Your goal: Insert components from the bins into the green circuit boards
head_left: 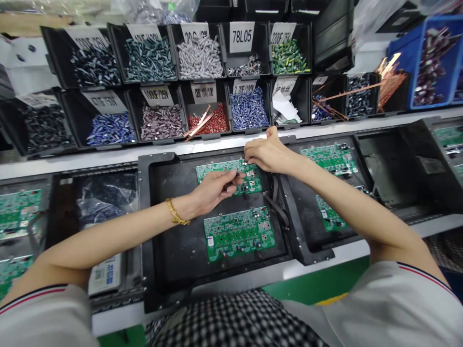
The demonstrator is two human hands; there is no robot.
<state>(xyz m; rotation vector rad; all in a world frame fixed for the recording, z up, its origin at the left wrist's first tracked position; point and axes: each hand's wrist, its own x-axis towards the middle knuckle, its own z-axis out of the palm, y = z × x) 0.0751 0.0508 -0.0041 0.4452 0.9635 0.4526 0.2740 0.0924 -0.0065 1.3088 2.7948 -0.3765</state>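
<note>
Two green circuit boards lie one behind the other in a black tray (173,260). Over the rear circuit board (253,185), my left hand (219,189) is closed, with small dark parts at its fingertips that are too small to name. My right hand (267,153) bends down at that board's far right corner, its thumb and finger pinched. Whatever sits in this pinch is hidden by the fingers. Nearer to me, the front circuit board (240,236) is untouched by either hand and carries several small upright parts along its edges.
Behind the tray stand two rows of black bins with loose components, among them a blue capacitor bin (249,108) and a red component bin (210,118). Copper strips (392,82) stick out at the right. A neighbouring tray (307,226) holds more boards. A dark strap (277,207) lies beside the boards.
</note>
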